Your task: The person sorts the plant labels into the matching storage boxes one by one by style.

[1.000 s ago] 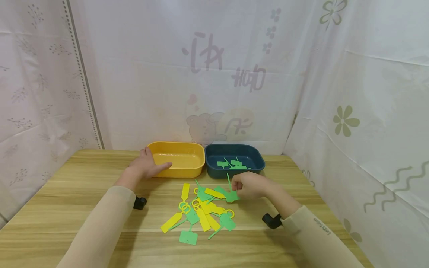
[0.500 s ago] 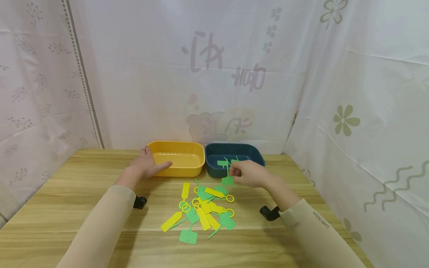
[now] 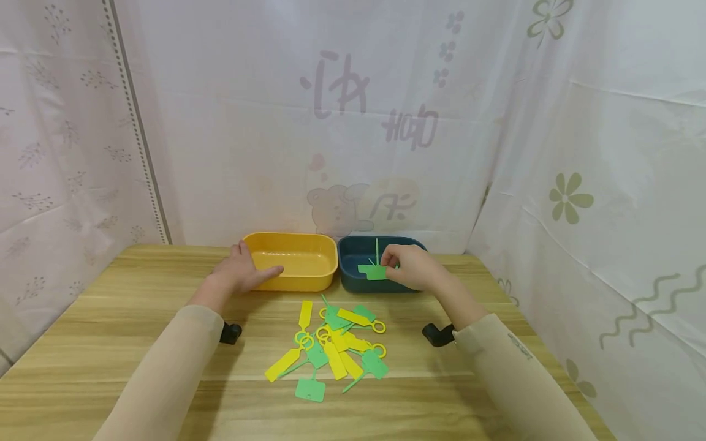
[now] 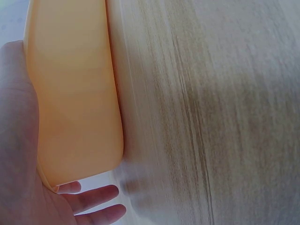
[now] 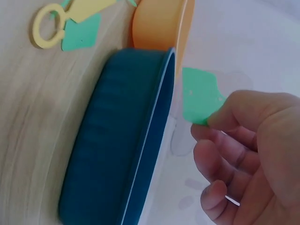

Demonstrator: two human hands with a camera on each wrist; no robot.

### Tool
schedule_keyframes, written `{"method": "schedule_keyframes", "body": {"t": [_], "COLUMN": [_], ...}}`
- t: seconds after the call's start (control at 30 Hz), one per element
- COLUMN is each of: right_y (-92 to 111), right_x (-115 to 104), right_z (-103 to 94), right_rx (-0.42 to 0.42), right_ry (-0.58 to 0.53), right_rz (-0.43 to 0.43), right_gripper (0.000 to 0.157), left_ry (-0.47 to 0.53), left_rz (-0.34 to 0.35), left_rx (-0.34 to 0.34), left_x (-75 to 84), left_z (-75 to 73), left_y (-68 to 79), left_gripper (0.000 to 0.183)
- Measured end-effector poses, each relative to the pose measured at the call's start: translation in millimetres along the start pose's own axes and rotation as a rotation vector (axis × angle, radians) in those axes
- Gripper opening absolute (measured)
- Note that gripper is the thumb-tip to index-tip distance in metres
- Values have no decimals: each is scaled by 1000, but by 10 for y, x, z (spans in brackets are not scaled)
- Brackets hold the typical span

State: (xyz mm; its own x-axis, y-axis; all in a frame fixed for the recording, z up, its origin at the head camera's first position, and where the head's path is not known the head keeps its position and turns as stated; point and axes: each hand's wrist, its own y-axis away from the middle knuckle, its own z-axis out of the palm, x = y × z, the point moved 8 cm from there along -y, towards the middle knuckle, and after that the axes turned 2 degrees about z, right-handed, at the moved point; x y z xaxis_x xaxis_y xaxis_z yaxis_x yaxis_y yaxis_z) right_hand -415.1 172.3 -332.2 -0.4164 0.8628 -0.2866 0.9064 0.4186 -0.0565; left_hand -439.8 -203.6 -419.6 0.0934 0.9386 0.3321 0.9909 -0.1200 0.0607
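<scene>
My right hand [image 3: 415,267] pinches a green plastic tag [image 5: 198,93] between thumb and index finger, above the dark blue bin [image 3: 355,284]. In the head view the tag's thin stem points up, and its flat plate overlaps other green tags inside the bin. Beside that bin stands a yellow bin [image 3: 300,284], with no tags showing in it. My left hand [image 3: 236,269] rests on its left end, thumb over the front rim and fingers extended round the side. The left wrist view shows those fingers [image 4: 96,199] straight, past the bin's corner.
A loose pile of yellow tags [image 3: 282,365] with ring ends and green tags [image 3: 311,390] lies on the wooden table [image 3: 138,294] in front of the bins. A patterned curtain [image 3: 231,153] hangs close behind both bins.
My right hand has lifted the green tag out of the pile and moved it up and away, over the blue bin. The left hand has stayed on the yellow bin.
</scene>
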Motion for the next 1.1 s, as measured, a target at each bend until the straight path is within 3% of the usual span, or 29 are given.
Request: {"method": "schedule_keyframes", "body": {"t": [0.43,0.73,1.1], "right_y": [-125,-127,-67], "right_x": [477,727,850], "right_z": [5,-13,-19], "right_rx": [73,103,80], "right_ry": [-24,0,8], "right_rz": [190,246,273], "right_gripper": [23,21,29], "left_ry": [-1,18,5], "left_rz": [1,-17,-1], "left_rx": [-12,-22,-16], "left_x": [-3,-41,-24], "left_z": [35,42,26], "left_y": [-21,-30,-38], "left_gripper": [144,147,146]}}
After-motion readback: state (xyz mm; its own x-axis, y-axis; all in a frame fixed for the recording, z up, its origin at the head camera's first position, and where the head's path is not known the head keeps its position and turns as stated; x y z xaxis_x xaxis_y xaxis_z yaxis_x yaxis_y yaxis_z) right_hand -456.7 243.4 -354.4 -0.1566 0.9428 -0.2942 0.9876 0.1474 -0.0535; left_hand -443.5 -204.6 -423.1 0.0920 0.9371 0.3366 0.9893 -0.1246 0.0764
